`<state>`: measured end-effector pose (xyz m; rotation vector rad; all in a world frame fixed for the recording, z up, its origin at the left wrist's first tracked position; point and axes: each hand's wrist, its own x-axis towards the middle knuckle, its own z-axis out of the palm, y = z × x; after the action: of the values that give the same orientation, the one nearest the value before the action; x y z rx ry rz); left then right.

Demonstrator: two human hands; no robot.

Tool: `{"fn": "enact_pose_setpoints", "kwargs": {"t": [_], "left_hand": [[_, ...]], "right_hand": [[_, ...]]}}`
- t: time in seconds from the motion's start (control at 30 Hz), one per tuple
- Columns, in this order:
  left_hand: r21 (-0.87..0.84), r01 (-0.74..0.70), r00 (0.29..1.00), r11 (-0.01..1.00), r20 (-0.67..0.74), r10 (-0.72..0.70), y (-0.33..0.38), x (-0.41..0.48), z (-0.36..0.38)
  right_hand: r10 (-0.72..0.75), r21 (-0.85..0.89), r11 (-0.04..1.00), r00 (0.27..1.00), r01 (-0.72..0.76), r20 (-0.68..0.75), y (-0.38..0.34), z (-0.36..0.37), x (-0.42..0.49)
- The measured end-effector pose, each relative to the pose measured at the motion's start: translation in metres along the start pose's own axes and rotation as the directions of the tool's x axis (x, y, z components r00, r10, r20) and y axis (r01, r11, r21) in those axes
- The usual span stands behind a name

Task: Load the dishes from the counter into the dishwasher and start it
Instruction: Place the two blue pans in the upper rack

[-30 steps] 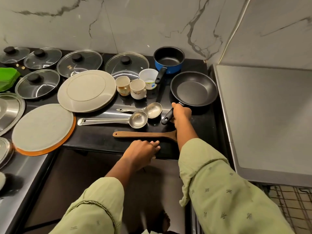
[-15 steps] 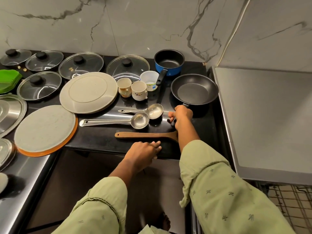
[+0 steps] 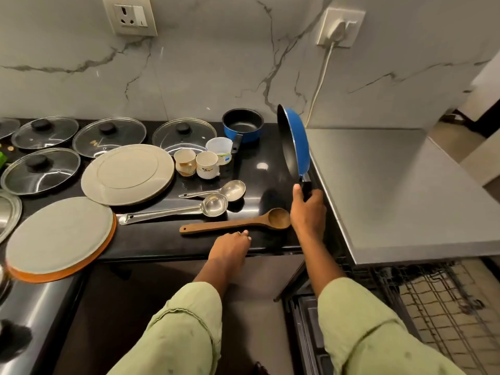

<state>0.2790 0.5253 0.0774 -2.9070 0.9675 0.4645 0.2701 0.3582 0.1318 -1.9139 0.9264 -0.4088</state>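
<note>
My right hand grips the handle of a blue frying pan, lifted off the black counter and tipped up on edge. My left hand rests on the counter's front edge, fingers relaxed, just below a wooden spoon. Two steel ladles lie beside it. Behind them stand two cups, a white plastic cup and a small blue saucepan. The open dishwasher's wire rack shows at the lower right, under a steel top.
Two round plates and several glass lids cover the counter's left part. A cooktop edge is at the lower left. A plugged socket with a cord hangs above the steel top.
My right hand has lifted the frying pan from flat on the counter and tilted it upright, toward the right. The left hand stays on the counter edge. The view has shifted right.
</note>
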Motion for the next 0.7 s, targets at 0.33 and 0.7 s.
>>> {"fn": "enact_pose_setpoints", "kwargs": {"t": [0.33, 0.7], "left_hand": [[-0.149, 0.005, 0.971, 0.989, -0.235, -0.040, 0.004, -0.063, 0.020], [-0.105, 0.066, 0.986, 0.992, -0.146, -0.081, 0.043, -0.131, 0.049]], "right_hand": [[-0.253, 0.004, 0.967, 0.966, 0.253, -0.049, 0.056, -0.047, -0.079], [-0.142, 0.043, 0.989, 0.989, 0.141, 0.028, 0.114, -0.086, -0.144]]}}
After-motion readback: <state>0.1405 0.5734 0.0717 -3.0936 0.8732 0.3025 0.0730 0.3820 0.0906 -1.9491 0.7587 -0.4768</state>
